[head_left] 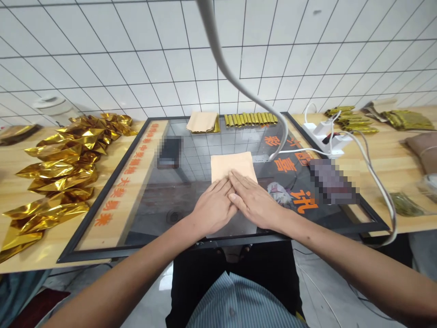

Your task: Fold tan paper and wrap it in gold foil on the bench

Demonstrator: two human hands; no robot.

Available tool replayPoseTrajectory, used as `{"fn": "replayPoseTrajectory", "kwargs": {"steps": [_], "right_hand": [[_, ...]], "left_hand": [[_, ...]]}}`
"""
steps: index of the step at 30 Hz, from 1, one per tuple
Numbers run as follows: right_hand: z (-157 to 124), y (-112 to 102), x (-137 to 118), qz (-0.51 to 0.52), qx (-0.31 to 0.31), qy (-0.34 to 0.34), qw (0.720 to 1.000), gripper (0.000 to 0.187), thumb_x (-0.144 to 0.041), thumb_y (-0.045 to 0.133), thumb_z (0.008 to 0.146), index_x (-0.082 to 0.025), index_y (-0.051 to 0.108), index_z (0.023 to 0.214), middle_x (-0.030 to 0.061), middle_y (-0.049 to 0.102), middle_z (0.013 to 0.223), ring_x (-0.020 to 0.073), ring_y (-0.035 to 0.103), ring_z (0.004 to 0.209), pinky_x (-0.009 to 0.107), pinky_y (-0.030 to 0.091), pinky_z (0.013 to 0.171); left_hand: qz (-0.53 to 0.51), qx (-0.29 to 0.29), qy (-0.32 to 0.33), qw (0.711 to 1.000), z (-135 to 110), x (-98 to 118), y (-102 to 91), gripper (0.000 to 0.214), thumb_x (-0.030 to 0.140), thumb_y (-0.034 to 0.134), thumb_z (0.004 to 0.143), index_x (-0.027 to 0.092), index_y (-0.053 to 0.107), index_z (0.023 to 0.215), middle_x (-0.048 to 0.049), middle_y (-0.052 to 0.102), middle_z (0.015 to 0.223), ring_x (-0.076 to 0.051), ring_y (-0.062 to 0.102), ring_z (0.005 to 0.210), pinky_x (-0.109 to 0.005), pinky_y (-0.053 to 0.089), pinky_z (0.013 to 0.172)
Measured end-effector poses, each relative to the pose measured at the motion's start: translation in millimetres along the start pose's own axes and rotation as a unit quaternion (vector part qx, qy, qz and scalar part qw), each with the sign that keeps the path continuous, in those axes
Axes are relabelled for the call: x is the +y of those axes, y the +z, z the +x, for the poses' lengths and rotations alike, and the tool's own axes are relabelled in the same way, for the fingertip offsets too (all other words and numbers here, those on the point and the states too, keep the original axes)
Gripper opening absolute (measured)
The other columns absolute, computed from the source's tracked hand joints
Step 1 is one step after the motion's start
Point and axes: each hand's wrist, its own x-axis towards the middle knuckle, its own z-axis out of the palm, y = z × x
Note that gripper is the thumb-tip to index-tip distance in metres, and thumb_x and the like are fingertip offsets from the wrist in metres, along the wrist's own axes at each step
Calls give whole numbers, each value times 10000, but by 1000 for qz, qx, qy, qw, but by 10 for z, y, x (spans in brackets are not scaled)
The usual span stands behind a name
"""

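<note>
A tan sheet of paper (232,164) lies on the framed glass panel, its near part covered by my hands. My left hand (215,206) rests flat on it, with the fingers stretched out and together. From the other side my right hand (257,200) lies flat too, its fingertips meeting and partly covering those of my left hand. Beyond them sit a small stack of tan paper (202,122) with gold edges and a row of rolled gold paper tubes (251,119). Whether anything is under my palms is hidden.
Folded gold foil pieces (63,171) are heaped at the left. A blurred-out dark object (170,151) lies on the glass, another (332,181) at the right. A power strip (324,136) with white cables stands by the black frame (105,191). A thick cable (232,73) hangs in front.
</note>
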Motion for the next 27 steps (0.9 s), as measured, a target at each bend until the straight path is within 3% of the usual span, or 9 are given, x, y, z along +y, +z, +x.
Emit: {"fn": "replayPoseTrajectory", "kwargs": {"steps": [6,13,19,24,27], "right_hand": [[-270,-110,202,-101,4,3,995,659,-475,292,1178,-100,415,1706,191,343,1777,281,316,1669,560,314,1360],[-439,-174,284,-175,-4,19,984,607,-436,323,1181,-185,389,1730,119,357,1786,301,368,1650,594,337,1338],[-542,-192,338,-207,-10,25,978,619,-434,287,1185,-181,345,1747,123,367,1780,317,380,1643,617,363,1313],[-453,-249,170,-193,1,40,980,659,-493,277,1176,-144,410,1719,190,425,1743,356,409,1626,657,312,1331],[-205,-193,-74,-111,5,14,994,770,-603,312,1154,-93,373,1728,201,298,1800,330,250,1691,571,262,1376]], "left_hand": [[16,-2,-6,1000,-49,-33,-10,687,554,385,1161,126,401,1697,-164,344,1796,-291,335,1678,-483,277,1377],[59,-17,-8,998,-249,-86,-120,635,510,341,1176,136,450,1678,-136,349,1794,-278,358,1668,-491,310,1356],[67,-18,-31,997,-378,-90,-149,619,496,342,1176,164,449,1689,-104,368,1791,-277,395,1650,-491,324,1349],[56,-9,-34,998,-392,-86,-141,612,485,356,1173,153,466,1676,-113,367,1791,-286,389,1652,-511,338,1341],[50,-5,-31,998,-395,-92,-123,624,478,358,1170,133,445,1683,-138,389,1779,-292,388,1652,-527,332,1344]]}}
